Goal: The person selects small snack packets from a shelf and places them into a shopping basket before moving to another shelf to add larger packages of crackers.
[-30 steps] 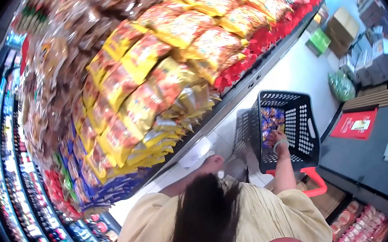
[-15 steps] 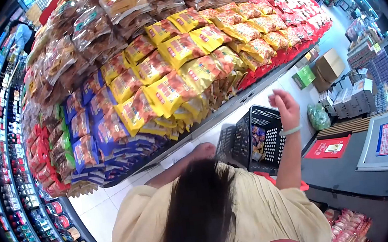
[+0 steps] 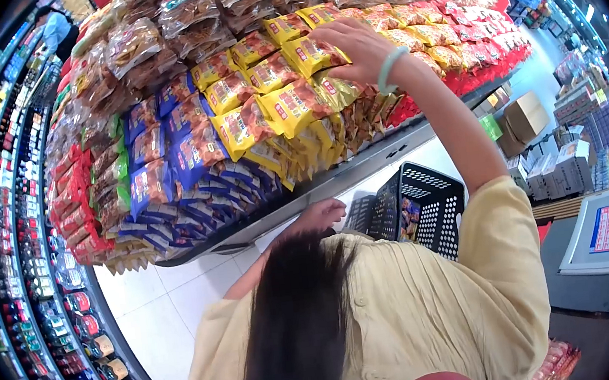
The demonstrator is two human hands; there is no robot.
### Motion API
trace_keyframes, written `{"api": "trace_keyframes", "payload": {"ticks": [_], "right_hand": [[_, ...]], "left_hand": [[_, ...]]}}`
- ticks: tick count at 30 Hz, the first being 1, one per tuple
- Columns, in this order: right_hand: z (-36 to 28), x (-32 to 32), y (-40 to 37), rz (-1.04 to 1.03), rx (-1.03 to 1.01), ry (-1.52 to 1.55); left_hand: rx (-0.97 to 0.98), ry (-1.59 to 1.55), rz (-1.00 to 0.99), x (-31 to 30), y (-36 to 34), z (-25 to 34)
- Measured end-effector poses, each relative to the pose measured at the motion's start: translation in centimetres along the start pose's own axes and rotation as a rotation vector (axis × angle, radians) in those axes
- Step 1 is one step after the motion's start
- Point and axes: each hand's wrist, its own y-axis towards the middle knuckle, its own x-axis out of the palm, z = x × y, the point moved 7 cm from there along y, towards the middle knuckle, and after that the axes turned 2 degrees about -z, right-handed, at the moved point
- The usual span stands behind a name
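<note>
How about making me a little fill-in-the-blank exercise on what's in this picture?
1. The person's right hand is at packets whose wrapper edges are ______.
2. The pale wristband circles the ______ wrist.
3. The shopping basket with holes in its walls is coloured ______.
4. In the picture, the blue packets lie to the ______ of the packets at the right hand.

Missing words: yellow; right; black; left.
</note>
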Motion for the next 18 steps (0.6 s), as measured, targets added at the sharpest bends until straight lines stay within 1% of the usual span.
{"api": "trace_keyframes", "payload": {"ticks": [2,5,6,8,14,16,18], "right_hand": [[0.9,1.3,1.4,0.0,-0.028,-0.055],[1.5,2.6,3.1,-0.184,-0.001,-0.06],[1.4,2.5,3.3,-0.181,-0.015,-0.064],[1.4,2.6,3.6,-0.247,-0.019,-0.017],[1.4,2.7,4.3,-0.227,-0.072,-0.022],[1.4,2.6,4.5,-0.107,-0.135,-0.005],[1.7,2.9,4.5,-0.12,-0.145,0.015]], "left_hand": [[0.075,-0.023,0.037,-0.2,-0.9,1.6],[0.097,-0.061,0.043,-0.4,-2.1,3.1],[0.123,-0.075,0.027,-0.2,-2.5,3.8],[0.149,-0.084,0.037,0.2,-3.4,5.2],[0.203,-0.115,0.042,1.5,-5.2,8.0],[0.215,-0.137,0.042,1.8,-5.5,8.9],[0.255,-0.165,0.013,2.3,-5.9,10.1]]}}
